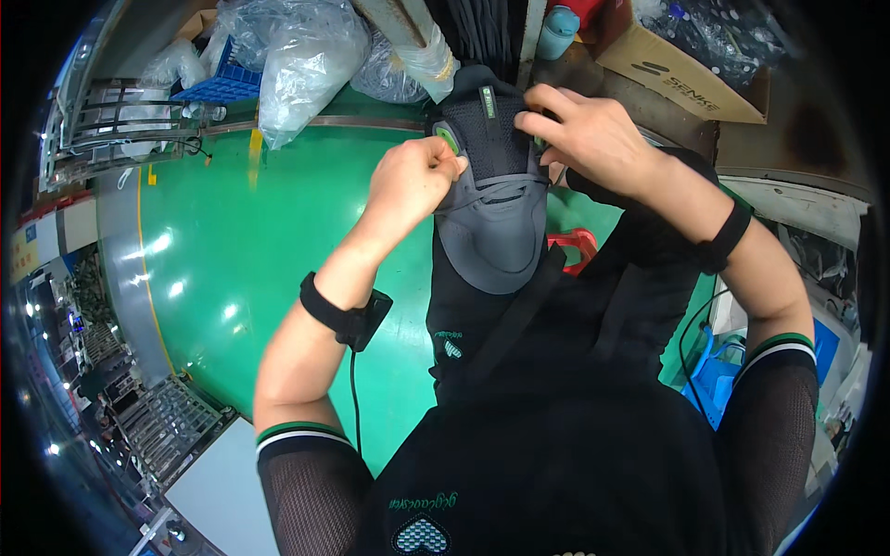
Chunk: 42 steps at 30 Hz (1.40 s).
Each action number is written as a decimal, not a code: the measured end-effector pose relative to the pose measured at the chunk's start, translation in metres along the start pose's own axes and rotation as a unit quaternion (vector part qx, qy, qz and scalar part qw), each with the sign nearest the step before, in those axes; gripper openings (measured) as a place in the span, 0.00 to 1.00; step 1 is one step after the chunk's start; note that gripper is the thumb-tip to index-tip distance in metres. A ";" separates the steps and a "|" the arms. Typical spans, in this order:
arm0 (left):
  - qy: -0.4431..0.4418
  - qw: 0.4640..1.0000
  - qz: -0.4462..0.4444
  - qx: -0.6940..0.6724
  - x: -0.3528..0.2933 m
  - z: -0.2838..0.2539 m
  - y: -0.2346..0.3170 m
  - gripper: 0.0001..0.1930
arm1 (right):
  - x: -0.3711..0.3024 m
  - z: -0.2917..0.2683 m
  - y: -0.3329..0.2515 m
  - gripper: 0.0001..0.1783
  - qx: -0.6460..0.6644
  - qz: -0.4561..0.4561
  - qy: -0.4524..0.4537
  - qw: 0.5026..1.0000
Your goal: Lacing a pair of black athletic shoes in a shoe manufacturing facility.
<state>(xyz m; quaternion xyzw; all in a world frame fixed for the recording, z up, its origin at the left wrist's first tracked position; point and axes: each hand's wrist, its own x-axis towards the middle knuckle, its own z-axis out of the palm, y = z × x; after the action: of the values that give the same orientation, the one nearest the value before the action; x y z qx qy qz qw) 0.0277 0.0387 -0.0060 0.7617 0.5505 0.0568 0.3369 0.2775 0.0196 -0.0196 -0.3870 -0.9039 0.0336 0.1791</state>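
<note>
A dark grey shoe (491,243) lies over my lap, its rounded toe toward me. Its tongue (493,139) is of black mesh and carries a small green label near the top. At the shoe's left side my left hand (419,173) pinches the upper's edge beside a patch of bright green lining. Across from it, my right hand (593,134) is bent around the right edge of the opening, fingers curled and gripping there. Part of that edge is hidden behind my right fingers. No lace shows in the front of the shoe.
Clear plastic bags (311,60) and a blue crate (222,79) stand at the far left. An open cardboard box (681,83) holds dark bagged items at the far right, near a teal bottle (557,33). A red stool (577,246) shows beside my lap.
</note>
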 end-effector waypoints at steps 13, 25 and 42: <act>-0.106 0.889 0.397 0.201 0.043 -0.042 -0.011 0.12 | 0.025 0.012 0.030 0.07 0.111 -0.075 -0.210 0.969; 0.043 0.981 0.165 -0.094 0.031 -0.008 0.004 0.05 | 0.000 0.040 -0.012 0.05 0.329 0.253 0.052 0.908; 0.091 0.942 0.248 0.205 0.025 0.013 0.026 0.19 | -0.035 -0.010 -0.105 0.09 0.439 0.237 0.116 0.859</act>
<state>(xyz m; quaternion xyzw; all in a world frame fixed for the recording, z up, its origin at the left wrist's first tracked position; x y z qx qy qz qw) 0.0642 0.0500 -0.0080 0.9184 0.3720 0.0938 0.0966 0.2310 -0.0792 0.0007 -0.4720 -0.6486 0.4235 0.4209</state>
